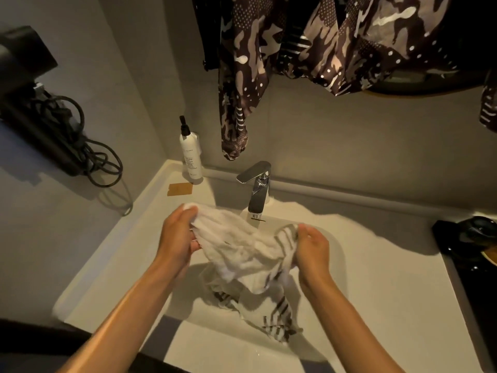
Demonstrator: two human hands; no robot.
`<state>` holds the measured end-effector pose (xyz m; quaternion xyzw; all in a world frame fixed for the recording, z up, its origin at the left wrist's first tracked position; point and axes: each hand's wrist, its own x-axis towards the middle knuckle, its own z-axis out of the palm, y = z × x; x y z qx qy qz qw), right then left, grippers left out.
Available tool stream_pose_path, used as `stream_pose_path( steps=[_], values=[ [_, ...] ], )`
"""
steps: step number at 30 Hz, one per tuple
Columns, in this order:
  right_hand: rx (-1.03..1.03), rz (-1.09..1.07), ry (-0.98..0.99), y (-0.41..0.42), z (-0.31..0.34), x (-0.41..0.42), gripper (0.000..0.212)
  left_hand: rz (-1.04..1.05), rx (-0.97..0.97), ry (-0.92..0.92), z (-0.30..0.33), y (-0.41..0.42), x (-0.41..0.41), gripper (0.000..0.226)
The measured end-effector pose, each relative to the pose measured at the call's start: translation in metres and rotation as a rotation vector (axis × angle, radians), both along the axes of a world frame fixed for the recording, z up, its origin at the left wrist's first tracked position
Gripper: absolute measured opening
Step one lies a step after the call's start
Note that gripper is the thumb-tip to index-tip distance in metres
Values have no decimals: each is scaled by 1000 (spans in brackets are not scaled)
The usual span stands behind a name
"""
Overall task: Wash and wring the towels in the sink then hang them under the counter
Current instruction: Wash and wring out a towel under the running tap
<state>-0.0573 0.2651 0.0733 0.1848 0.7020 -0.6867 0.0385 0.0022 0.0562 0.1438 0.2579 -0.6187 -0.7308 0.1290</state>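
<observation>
Stretching btwn both hands, towel gripped by left hand & right hand over sink.

Left hand and right hand raised, fingers curled, each grip closed.

A white towel with dark brown stripes hangs bunched and crumpled over the sink, in front of the faucet. Its upper edge stretches between two raised corners, one to the left of the faucet and one to the right. The striped lower end droops into the sink basin, nearer the front rim.
</observation>
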Motion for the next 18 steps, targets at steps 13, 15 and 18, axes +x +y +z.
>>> stream_pose_path(
  steps=[13,15,18],
  values=[
    [-253,171,-165,46,28,-13,12,63,73,-13,-10,-38,-9,9],
    [-58,148,-100,56,26,-15,13,46,13,-28,-10,-46,-5,14],
    [41,120,-26,69,25,-15,20,-63,-208,-144,-12,-59,-2,17]
  ],
)
